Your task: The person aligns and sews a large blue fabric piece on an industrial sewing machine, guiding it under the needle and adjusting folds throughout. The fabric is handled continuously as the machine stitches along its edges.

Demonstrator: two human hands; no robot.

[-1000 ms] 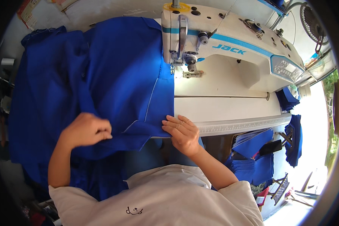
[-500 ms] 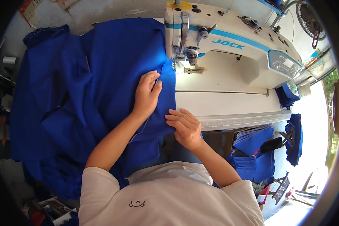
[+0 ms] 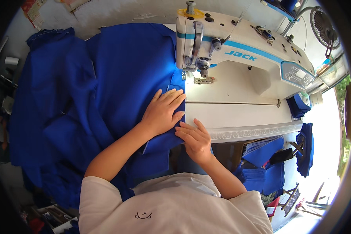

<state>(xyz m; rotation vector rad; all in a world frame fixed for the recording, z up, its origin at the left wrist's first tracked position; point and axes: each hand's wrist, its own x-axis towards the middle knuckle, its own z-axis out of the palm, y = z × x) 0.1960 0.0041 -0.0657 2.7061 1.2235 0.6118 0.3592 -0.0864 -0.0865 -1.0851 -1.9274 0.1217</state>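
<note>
A large piece of blue fabric [image 3: 124, 70] covers the left part of the sewing table, its right edge running under the needle area of the white sewing machine [image 3: 238, 50]. Flat on this fabric, just in front of the presser foot [image 3: 184, 75], lies my left hand [image 3: 162, 113], fingers stretched toward the edge. My right hand [image 3: 197, 142] is at the fabric's near right edge with bent fingers closed on it; the thumb is hidden. A stitched seam with overlocked thread shows between the left fingers and the needle.
A metal ruler strip [image 3: 253, 130] runs along the table's front edge. Stacks of cut blue pieces [image 3: 263, 177] hang low on the right, beside a black item [image 3: 281, 156]. A small fan [image 3: 324, 29] stands at the back right. More blue cloth [image 3: 46, 179] drapes down on the left.
My left hand has let go of the seam edge it pinched and now lies flat, nearer the right edge. The right hand has moved slightly down and right.
</note>
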